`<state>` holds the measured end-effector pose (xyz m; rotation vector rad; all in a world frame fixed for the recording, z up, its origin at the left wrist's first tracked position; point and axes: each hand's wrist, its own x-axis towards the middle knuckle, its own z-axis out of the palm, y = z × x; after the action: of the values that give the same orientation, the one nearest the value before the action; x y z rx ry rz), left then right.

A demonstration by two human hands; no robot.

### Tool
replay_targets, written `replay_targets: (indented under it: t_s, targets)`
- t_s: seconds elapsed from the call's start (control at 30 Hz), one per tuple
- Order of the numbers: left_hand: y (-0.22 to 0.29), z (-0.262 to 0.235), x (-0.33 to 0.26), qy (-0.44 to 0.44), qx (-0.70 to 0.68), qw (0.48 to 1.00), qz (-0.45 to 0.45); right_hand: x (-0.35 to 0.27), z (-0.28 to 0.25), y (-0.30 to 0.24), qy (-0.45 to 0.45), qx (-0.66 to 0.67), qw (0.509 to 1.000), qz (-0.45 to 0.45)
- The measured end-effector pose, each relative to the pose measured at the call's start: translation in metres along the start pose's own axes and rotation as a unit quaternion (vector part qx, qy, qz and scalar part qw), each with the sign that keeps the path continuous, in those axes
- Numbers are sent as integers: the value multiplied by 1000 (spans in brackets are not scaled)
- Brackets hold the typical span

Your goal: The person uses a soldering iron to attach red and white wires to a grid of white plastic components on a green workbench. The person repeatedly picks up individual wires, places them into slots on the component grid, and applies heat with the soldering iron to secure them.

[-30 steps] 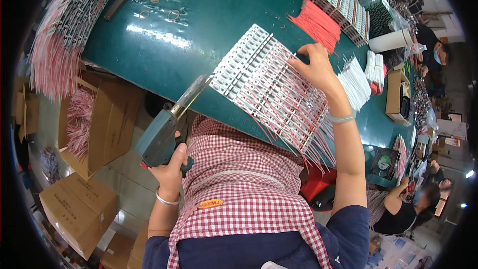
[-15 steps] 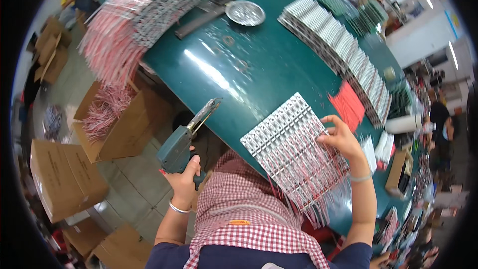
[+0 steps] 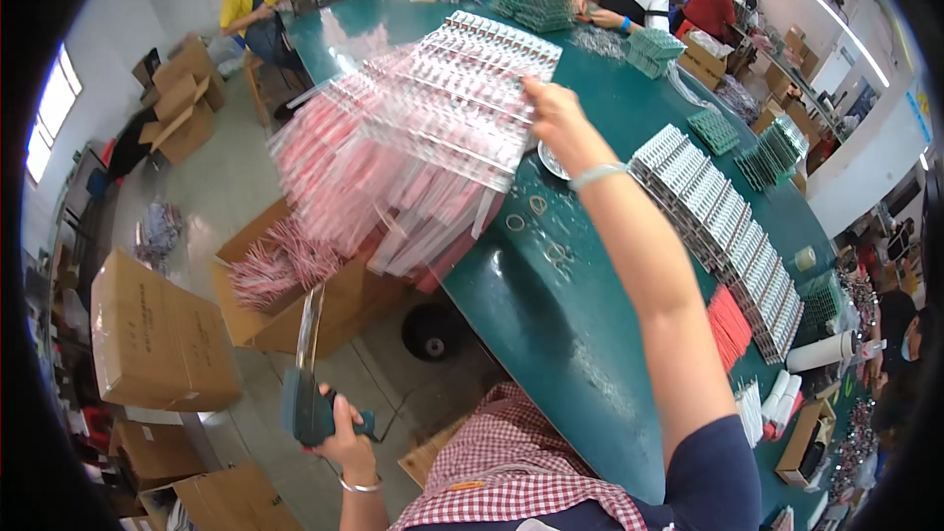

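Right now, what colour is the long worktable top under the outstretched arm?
The long worktable top is dark teal green, glossy with light reflections; the head view shows it.

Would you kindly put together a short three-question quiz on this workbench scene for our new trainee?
1. True or false: the left hand grips large dark-handled shears over the floor.
2. What does the right hand hold? A) a cardboard box B) a sheet of small parts with red and white wires C) a white roll
3. Fill in: the open box of red-wired parts stands beside the ____ table.

Key: 1 true; 2 B; 3 green.
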<state>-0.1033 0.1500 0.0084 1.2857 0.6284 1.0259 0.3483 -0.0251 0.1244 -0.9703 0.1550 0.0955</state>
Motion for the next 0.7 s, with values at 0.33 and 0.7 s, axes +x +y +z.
replay_targets:
  t_s: [0.33,0.7]
  targets:
    - [-12,-4,-23,9,45,995,-92,49,0,46,-144,-71,987,-7]
    - [-35,65,-31,-107,67,986,-111,-73,-317,-56,223,-810,428,-333]
